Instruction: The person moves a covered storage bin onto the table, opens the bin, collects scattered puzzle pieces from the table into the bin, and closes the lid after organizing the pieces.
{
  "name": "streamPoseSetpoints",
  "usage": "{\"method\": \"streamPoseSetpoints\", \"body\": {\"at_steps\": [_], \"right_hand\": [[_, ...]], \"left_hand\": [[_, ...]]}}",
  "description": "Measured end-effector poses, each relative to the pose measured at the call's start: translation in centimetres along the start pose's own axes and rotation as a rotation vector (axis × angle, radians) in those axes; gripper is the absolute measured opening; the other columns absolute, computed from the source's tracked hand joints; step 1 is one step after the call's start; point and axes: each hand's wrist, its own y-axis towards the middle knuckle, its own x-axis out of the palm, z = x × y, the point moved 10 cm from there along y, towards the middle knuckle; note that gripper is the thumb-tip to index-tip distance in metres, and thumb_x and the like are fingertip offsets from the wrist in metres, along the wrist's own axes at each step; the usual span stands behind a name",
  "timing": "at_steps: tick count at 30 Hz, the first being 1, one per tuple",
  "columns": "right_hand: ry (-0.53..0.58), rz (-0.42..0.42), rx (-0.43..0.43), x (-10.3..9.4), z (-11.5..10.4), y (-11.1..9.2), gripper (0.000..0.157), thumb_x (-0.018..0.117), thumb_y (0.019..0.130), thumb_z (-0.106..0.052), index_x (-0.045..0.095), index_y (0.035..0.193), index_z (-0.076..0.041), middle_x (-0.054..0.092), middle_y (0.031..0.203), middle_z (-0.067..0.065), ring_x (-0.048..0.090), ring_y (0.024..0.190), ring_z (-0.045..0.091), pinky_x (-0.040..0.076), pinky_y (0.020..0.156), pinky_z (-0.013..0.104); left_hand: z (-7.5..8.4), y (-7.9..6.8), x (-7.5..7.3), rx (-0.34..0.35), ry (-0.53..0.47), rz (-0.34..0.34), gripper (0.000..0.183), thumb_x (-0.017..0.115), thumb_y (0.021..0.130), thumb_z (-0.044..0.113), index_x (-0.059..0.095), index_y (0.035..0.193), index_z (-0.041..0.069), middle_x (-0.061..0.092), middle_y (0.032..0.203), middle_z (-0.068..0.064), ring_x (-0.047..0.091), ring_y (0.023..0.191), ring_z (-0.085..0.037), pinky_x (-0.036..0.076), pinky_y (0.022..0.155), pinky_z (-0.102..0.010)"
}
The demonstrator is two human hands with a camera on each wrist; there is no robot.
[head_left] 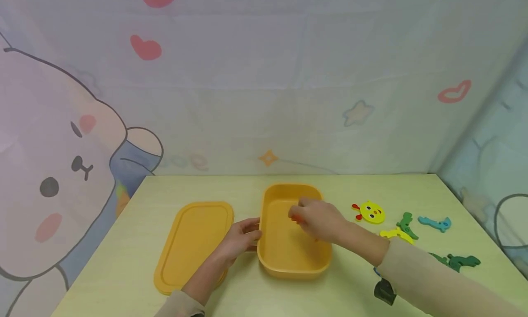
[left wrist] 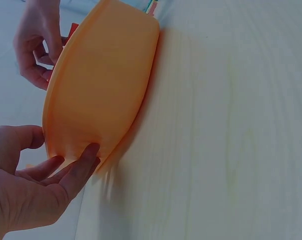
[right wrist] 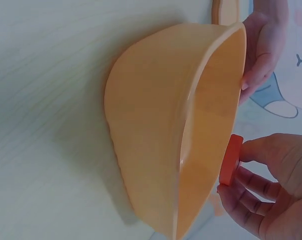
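An orange plastic tub (head_left: 294, 272) stands on the table. My right hand (head_left: 319, 220) is over the tub, pinching a small flat red piece (right wrist: 232, 160) between thumb and fingers, level with the rim in the right wrist view. The piece's full shape is hidden by the fingers. At the tub's left side is my left hand (head_left: 238, 240); its fingers rest spread and slightly bent against the outer wall, as the left wrist view shows, with the thumb near the rim.
An orange lid (head_left: 193, 246) lies left of the tub. To the right are a yellow chick-face piece (head_left: 372, 212), a yellow piece (head_left: 397, 234), a blue piece (head_left: 435, 223) and green pieces (head_left: 463, 261). A dark piece (head_left: 385, 291) lies partly under the right sleeve.
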Motion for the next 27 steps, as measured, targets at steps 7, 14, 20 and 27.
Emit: {"method": "streamPoseSetpoints", "body": {"at_steps": [7, 14, 20, 27], "right_hand": [[-0.022, -0.016, -0.046, 0.7, -1.4, 0.4, 0.016, 0.067, 0.08, -0.008, 0.065, 0.092, -0.019, 0.053, 0.078, -0.003, 0.048, 0.062, 0.012, 0.038, 0.045, 0.016], [-0.027, -0.017, -0.091, 1.3, -2.4, 0.9, 0.016, 0.067, 0.081, -0.01, 0.066, 0.093, -0.02, 0.053, 0.078, -0.004, 0.048, 0.064, 0.012, 0.041, 0.054, 0.018], [-0.02, -0.03, -0.11, 1.7, -3.1, 1.1, 0.016, 0.066, 0.081, -0.01, 0.066, 0.093, -0.021, 0.05, 0.075, -0.006, 0.047, 0.063, 0.01, 0.037, 0.05, 0.017], [-0.012, -0.025, -0.15, 1.7, -4.1, 1.1, 0.015, 0.066, 0.081, -0.009, 0.065, 0.091, -0.02, 0.05, 0.074, -0.005, 0.047, 0.061, 0.01, 0.036, 0.049, 0.017]], "left_hand": [[0.1, -0.2, 0.0, 0.006, -0.005, 0.004, 0.047, 0.048, 0.092, 0.008, 0.038, 0.136, -0.005, 0.049, 0.129, -0.026, 0.058, 0.105, -0.032, 0.054, 0.079, -0.041], [-0.1, 0.0, 0.0, -0.01, 0.002, 0.006, 0.047, 0.048, 0.093, 0.008, 0.038, 0.136, -0.005, 0.048, 0.13, -0.025, 0.057, 0.106, -0.032, 0.054, 0.079, -0.038], [0.1, -0.2, 0.0, -0.003, 0.005, 0.007, 0.046, 0.049, 0.093, 0.009, 0.038, 0.136, -0.005, 0.049, 0.129, -0.025, 0.058, 0.104, -0.03, 0.054, 0.079, -0.039], [0.0, -0.2, 0.0, -0.003, 0.006, 0.005, 0.046, 0.049, 0.093, 0.009, 0.04, 0.135, -0.004, 0.051, 0.127, -0.023, 0.059, 0.102, -0.027, 0.055, 0.078, -0.038]]}}
